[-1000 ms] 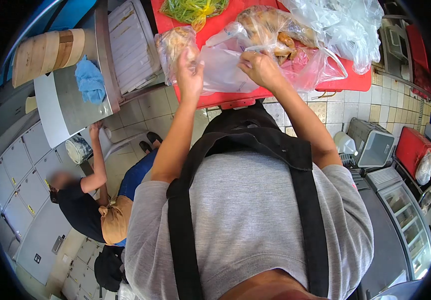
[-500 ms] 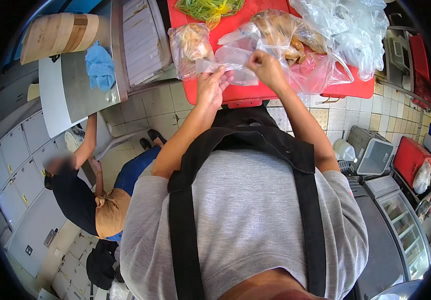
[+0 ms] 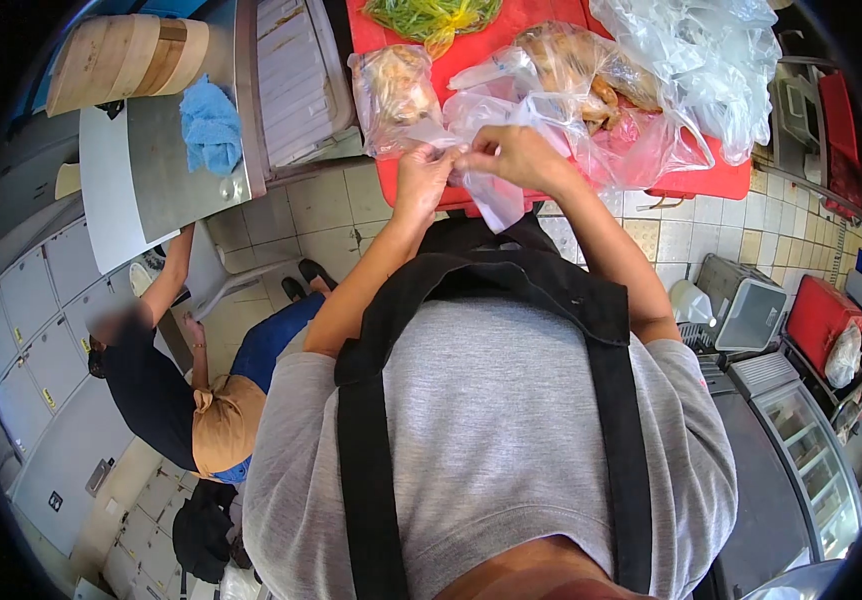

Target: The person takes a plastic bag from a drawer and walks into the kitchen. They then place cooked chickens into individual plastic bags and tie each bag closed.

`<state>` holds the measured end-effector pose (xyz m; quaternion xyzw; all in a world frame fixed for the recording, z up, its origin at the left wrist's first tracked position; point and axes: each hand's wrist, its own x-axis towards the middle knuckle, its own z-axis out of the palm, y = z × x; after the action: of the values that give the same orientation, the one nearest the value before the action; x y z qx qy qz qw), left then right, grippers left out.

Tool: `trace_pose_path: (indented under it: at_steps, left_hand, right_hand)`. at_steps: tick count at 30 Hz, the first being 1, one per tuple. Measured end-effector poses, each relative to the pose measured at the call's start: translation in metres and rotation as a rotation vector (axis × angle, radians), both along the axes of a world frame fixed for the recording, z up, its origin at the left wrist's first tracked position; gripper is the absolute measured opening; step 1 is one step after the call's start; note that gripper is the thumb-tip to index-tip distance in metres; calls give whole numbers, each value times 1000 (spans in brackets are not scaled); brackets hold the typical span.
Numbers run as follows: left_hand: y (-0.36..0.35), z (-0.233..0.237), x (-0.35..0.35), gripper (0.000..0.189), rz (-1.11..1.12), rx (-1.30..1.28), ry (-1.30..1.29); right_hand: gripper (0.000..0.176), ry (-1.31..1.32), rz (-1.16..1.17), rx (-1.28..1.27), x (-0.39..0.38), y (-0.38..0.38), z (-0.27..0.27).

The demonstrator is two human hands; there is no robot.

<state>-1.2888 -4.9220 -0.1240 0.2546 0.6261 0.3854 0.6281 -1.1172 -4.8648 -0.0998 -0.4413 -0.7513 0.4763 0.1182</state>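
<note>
Over the near edge of the red table [image 3: 387, 182], my left hand [image 3: 423, 180] and my right hand [image 3: 519, 160] meet with fingertips pinched on a thin translucent plastic bag [image 3: 496, 203]. Part of the bag hangs down below my right hand. Just beyond my left hand lies a clear bag of pale brown food [image 3: 391, 88]. Further right, a clear bag holds browned food [image 3: 563, 62] that looks like roasted poultry. At the far side sits a bag of green vegetables [image 3: 429, 14] with a yellow knotted top.
A heap of white plastic bags [image 3: 691, 70] covers the table's right side. To the left are a steel counter with a blue cloth [image 3: 211, 125] and a wooden tub [image 3: 126, 62]. Another person [image 3: 156, 390] bends beside that counter. Grey crates [image 3: 741, 300] stand on the floor at right.
My hands have come together, the right one moving left and slightly down. The plastic bag, earlier stretched sideways between them, now hangs lower. The view has shifted slightly.
</note>
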Motion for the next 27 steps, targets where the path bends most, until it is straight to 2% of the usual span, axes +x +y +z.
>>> trace_pose_path:
  at_steps: [1, 2, 4, 5, 8, 9, 11, 12, 14, 15, 18, 19, 20, 22, 23, 25, 27]
  left_hand:
    - [-1, 0, 0, 13, 2, -29, -51]
    - [-2, 1, 1, 14, 0, -57, -103]
    - [-1, 11, -5, 15, 128, -74, -423]
    - [-1, 16, -11, 15, 185, -89, -585]
    - [3, 10, -34, 19, 274, -63, -750]
    - [5, 23, -35, 23, 229, -7, -735]
    - [12, 57, -38, 30, 152, 114, -698]
    - [16, 57, -43, 34, 131, 157, -572]
    - [22, 51, -52, 42, 88, 238, -317]
    - [24, 45, -51, 38, 20, 255, -126]
    - [36, 46, -23, 30, -347, 291, 577]
    - [43, 42, -5, 25, -468, 564, 866]
    - [51, 39, 16, 26, -568, 611, 911]
    - [69, 32, 61, 26, -819, 616, 944]
    - [80, 27, 83, 26, -973, 569, 928]
    - [103, -18, 117, 30, -1137, 819, 905]
    - [130, -71, 147, 34, -1196, 677, 955]
  right_hand:
    - [28, 30, 7, 62, -2, -5, -7]
    - [27, 127, -30, -127, -2, -7, -14]
    - [24, 323, -117, -497, 4, -5, -25]
    - [19, 353, -194, -532, 11, -6, -28]
    - [19, 206, -328, -382, 39, -1, -37]
    - [12, 395, -383, -560, 53, 1, -44]
    - [9, 671, -608, -590, 81, 12, -29]
    - [9, 814, -716, -599, 96, 17, -25]
    - [12, 668, -1032, -445, 134, 40, -72]
    - [20, 569, -1154, -339, 145, 50, -103]
    - [33, -50, -840, 122, 122, 64, -140]
    - [33, -270, -697, 40, 103, 69, -162]
    - [34, -484, -545, -38, 81, 74, -183]
    - [34, 57, -421, 81, 47, 53, -186]
    - [33, 150, -485, 72, 47, 46, -192]
    - [32, 335, -614, 52, 46, 34, -207]
    - [31, 519, -741, 36, 48, 28, -218]
